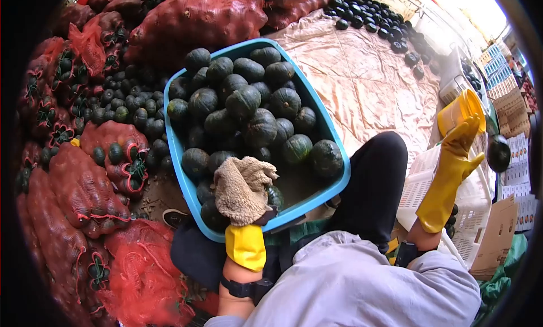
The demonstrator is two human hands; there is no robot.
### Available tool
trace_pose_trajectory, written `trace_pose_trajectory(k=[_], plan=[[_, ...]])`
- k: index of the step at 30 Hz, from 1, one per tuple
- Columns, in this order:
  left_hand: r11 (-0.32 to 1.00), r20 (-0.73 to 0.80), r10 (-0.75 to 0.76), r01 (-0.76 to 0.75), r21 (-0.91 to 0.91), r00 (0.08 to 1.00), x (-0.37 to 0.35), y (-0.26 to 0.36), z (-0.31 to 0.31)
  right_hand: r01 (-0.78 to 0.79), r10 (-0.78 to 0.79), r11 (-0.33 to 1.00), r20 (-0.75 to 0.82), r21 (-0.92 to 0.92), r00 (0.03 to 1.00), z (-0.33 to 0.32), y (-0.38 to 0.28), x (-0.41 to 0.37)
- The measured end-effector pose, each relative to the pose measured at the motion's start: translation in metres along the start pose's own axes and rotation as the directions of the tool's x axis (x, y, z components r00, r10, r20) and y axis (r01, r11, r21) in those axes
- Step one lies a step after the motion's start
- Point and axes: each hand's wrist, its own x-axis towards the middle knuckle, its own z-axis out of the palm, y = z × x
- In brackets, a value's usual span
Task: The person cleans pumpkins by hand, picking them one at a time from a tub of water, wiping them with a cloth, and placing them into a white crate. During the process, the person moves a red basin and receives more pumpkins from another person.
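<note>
My left hand [245, 247], in a yellow rubber glove, is over the near side of a blue tub [336, 188]. A beige towel cloth [242, 188] is bunched around it and hides the fingers. Dark green squash [243, 101] fill most of the tub, and one squash [275, 198] sits beside the cloth. Out to the right, my right hand [461, 148] is gloved in yellow, with its fingers stretched and thumb apart, holding nothing. Just beyond its thumb, a dark squash [499, 153] appears in the air, apart from the glove.
Red mesh sacks [195, 24] of squash surround the left and back. Loose squash [136, 104] lie between them. A pinkish sheet [362, 72] covers the floor behind, with dark squash [370, 19] along it. A white crate [472, 214], yellow bucket [461, 112] and cardboard boxes [498, 236] stand right.
</note>
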Motion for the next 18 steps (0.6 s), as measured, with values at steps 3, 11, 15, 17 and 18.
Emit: trace_pose_trajectory(k=[3, 11, 15, 17, 18], plan=[[0.935, 0.084, 0.107, -0.129, 0.331, 0.991, 0.000, 0.017, 0.005, -0.301, 0.306, 0.707, -0.107, -0.640, 0.946, 0.005, 0.083, -0.001], [0.828, 0.179, 0.194, -0.259, 0.497, 0.965, 0.004, 0.022, 0.001, 0.678, 0.852, -0.249, 0.177, -0.692, 0.493, -0.080, 0.355, 0.039], [0.555, 0.291, 0.215, -0.362, 0.749, 0.932, 0.011, 0.038, 0.001, 0.603, 0.898, -0.222, 0.080, -0.766, 0.432, -0.129, 0.400, 0.039], [0.430, 0.303, 0.191, -0.357, 0.829, 0.934, 0.009, 0.045, 0.000, 0.199, 0.922, -0.158, -0.072, -0.967, 0.381, -0.108, 0.394, 0.043], [0.432, 0.299, 0.179, -0.348, 0.832, 0.937, 0.010, 0.047, 0.001, -0.118, 0.950, -0.078, -0.110, -0.990, 0.291, -0.097, 0.390, 0.047]])
